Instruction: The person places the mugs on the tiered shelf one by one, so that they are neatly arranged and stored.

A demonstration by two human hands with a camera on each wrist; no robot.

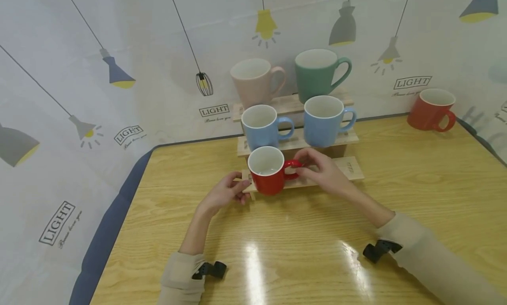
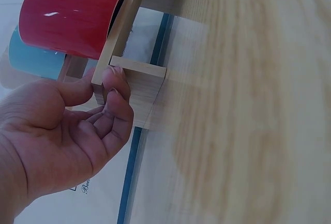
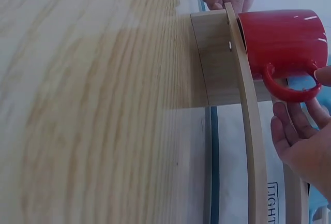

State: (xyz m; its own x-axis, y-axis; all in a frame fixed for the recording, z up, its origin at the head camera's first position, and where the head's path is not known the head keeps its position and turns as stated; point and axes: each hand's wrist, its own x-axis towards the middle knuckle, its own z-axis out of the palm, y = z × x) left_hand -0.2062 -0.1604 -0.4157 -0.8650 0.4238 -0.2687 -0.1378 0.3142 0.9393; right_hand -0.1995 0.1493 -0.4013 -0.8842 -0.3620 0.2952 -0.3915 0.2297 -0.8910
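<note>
A red mug (image 1: pixel 267 181) with a white inside stands upright on the lowest step of a wooden tiered rack (image 1: pixel 352 169), at its left end. My right hand (image 1: pixel 326 175) pinches the mug's handle, which points right. At the rack's left end my left hand (image 1: pixel 225 192) pinches the corner of the lowest step between thumb and fingers. In the left wrist view, that hand (image 2: pixel 77 125) has its fingertips at the step's edge, just beside the mug. The right wrist view shows the fingers (image 3: pixel 302 123) around the handle, with the mug's base against the step.
Two blue mugs (image 1: pixel 260 129) stand on the middle step. On the top step are a pink mug (image 1: pixel 253 82) and a green mug (image 1: pixel 314 78). Another red mug (image 1: pixel 429 111) sits at the table's back right corner. A printed curtain (image 1: pixel 158 67) hangs behind the wooden table (image 1: pixel 178 164).
</note>
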